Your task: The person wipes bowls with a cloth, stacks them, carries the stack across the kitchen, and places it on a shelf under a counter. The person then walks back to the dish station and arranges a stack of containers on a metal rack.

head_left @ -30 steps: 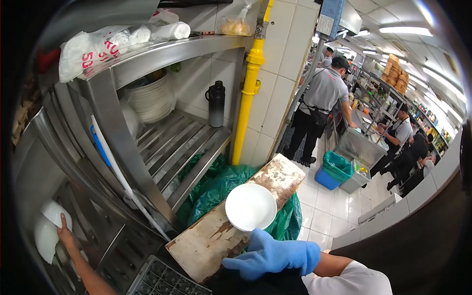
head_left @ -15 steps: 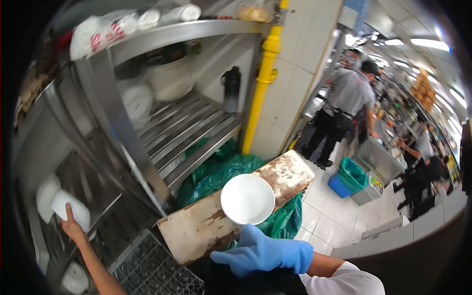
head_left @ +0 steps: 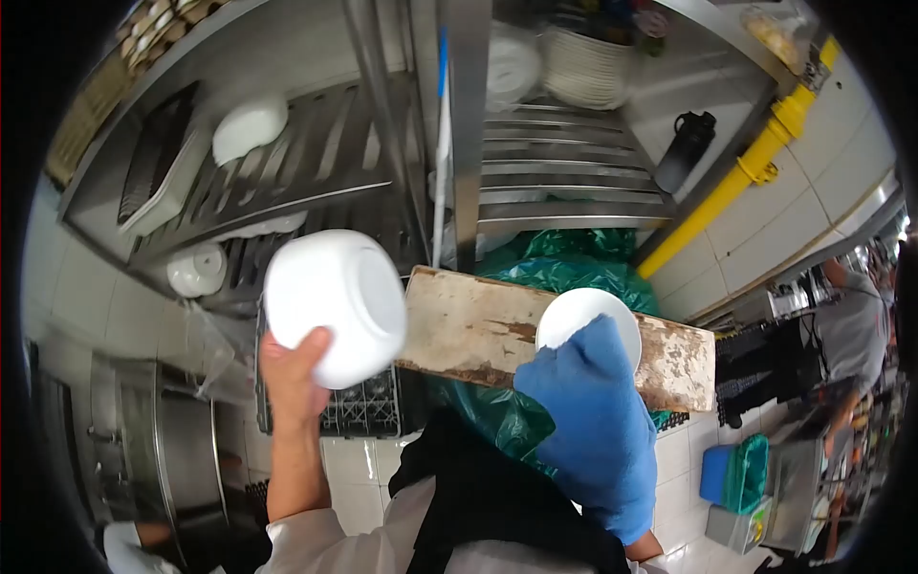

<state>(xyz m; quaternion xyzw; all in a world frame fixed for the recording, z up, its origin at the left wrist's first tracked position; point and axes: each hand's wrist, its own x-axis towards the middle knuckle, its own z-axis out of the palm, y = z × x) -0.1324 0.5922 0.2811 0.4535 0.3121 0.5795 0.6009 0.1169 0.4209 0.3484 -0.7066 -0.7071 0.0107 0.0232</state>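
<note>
My left hand [head_left: 298,368] grips a white bowl [head_left: 335,306] by its edge, the bowl tipped on its side with its base facing right. A blue cloth [head_left: 598,430] covers my right hand, whose fingers are hidden under it. The end of the cloth lies over a second white bowl [head_left: 569,311], which rests on a worn wooden board [head_left: 469,320].
Slatted metal shelves [head_left: 574,172] hold stacked plates [head_left: 588,67] and a dark flask [head_left: 686,153]. Another white bowl [head_left: 251,129] is on the left rack. A yellow pipe [head_left: 736,182] rises at right. A person [head_left: 856,325] stands beyond, near a blue bin [head_left: 715,471].
The view has swung left. My left hand has brought its bowl from the left rack to in front of me. The cloth on my right hand now overlaps the bowl on the board.
</note>
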